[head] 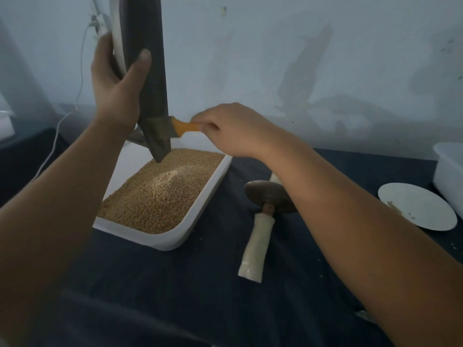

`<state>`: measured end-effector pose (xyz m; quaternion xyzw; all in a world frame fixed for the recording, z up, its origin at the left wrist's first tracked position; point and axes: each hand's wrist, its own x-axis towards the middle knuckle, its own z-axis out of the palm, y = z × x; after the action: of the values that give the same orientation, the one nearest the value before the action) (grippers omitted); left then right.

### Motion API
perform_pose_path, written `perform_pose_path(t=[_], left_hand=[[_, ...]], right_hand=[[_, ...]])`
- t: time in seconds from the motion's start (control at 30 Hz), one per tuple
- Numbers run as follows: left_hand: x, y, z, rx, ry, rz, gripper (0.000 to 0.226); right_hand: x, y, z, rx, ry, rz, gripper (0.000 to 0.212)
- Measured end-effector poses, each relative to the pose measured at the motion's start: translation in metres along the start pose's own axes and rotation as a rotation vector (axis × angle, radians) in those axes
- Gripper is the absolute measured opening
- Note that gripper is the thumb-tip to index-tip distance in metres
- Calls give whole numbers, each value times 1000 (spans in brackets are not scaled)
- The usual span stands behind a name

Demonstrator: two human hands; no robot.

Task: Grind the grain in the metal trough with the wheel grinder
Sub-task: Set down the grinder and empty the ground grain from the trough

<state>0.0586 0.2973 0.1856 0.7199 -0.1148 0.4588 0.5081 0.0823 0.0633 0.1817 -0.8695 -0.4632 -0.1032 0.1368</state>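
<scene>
The left hand [115,78] grips the metal trough [150,71], upended over grain [162,191] heaped in a white tray [175,239]. An orange-handled brush [184,126], pinched by the right hand [233,131], meets its low end (emptying, seemingly). The wheel grinder [260,196] lies beside the tray. Next, probably: sweep the trough clean, then lower it.

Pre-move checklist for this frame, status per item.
1. Left hand grips the trough, which stands nearly on end: ok.
2. Trough's low end is above the tray of grain: ok.
3. Right hand pinches the brush, bristles at the trough's low end: ok.
4. Trough brushed empty: cannot tell, its inside is hidden.
5. Wheel grinder lies on the cloth beside the tray, in neither hand: ok.
</scene>
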Motion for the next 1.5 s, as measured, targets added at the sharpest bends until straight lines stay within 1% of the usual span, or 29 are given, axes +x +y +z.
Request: perform_pose_path(t=[0.03, 0.13, 0.17, 0.2, 0.27, 0.33, 0.4, 0.5, 0.53, 0.6, 0.7, 0.77, 0.83, 0.93, 1.0, 1.1, 1.13, 1.2, 1.27, 1.37, 1.43, 1.5], left_hand=[[-1, 0, 2, -8, 5, -4, 55], [-1, -2, 1, 10, 17, 29, 50], [-1, -3, -1, 22, 24, 42, 48], [0, -4, -4, 37, 37, 52, 47], [1, -5, -7, 85, 81, 59, 51], [1, -2, -6, 126, 154, 50, 56], [1, 6, -2, 100, 235, 36, 60], [5, 24, 5, -82, 259, -61, 65], [7, 31, 9, -157, 233, -119, 66], [5, 49, 20, -304, 115, -246, 70], [-14, 83, 51, -495, -41, -324, 71], [-35, 102, 78, -608, -112, -375, 70], [-59, 120, 106, -715, -177, -466, 69], [-103, 141, 146, -868, -304, -683, 68], [-134, 145, 171, -895, -383, -805, 62], [-185, 148, 203, -1012, -600, -911, 51], [-200, 148, 212, -1015, -611, -960, 48], [-224, 141, 228, -962, -553, -1080, 42], [-240, 132, 240, -881, -551, -1186, 39], [-251, 115, 252, -749, -596, -1330, 45], [-248, 107, 257, -646, -663, -1352, 47], [-242, 98, 261, -438, -761, -1295, 42]], right_hand=[[2, -2, 2, -15, -15, -10, 37], [-2, 2, 16, -106, -138, -16, 32], [-7, 7, 16, -118, -141, 3, 30], [-14, 13, 14, -112, -114, 25, 30], [-27, 24, 7, -45, 1, 94, 33], [-42, 34, 0, 101, 166, 202, 32], [-58, 44, -7, 298, 294, 345, 29], [-84, 56, -11, 725, 384, 526, 23], [-93, 59, -13, 853, 413, 563, 23], [-112, 62, -18, 1043, 472, 599, 24], [-143, 65, -26, 1155, 540, 598, 26], [-165, 64, -32, 1140, 569, 576, 26], [-185, 61, -39, 1086, 580, 566, 29], [-214, 55, -43, 1030, 576, 579, 36], [-233, 51, -40, 1031, 576, 594, 37], [-261, 49, -27, 1001, 574, 684, 40], [-270, 51, -19, 973, 586, 740, 38], [-288, 56, -4, 922, 617, 844, 33], [-301, 60, 11, 904, 623, 908, 33], [-311, 69, 27, 922, 629, 974, 32], [-313, 77, 33, 962, 617, 1012, 32], [-313, 85, 40, 983, 590, 1041, 36]])
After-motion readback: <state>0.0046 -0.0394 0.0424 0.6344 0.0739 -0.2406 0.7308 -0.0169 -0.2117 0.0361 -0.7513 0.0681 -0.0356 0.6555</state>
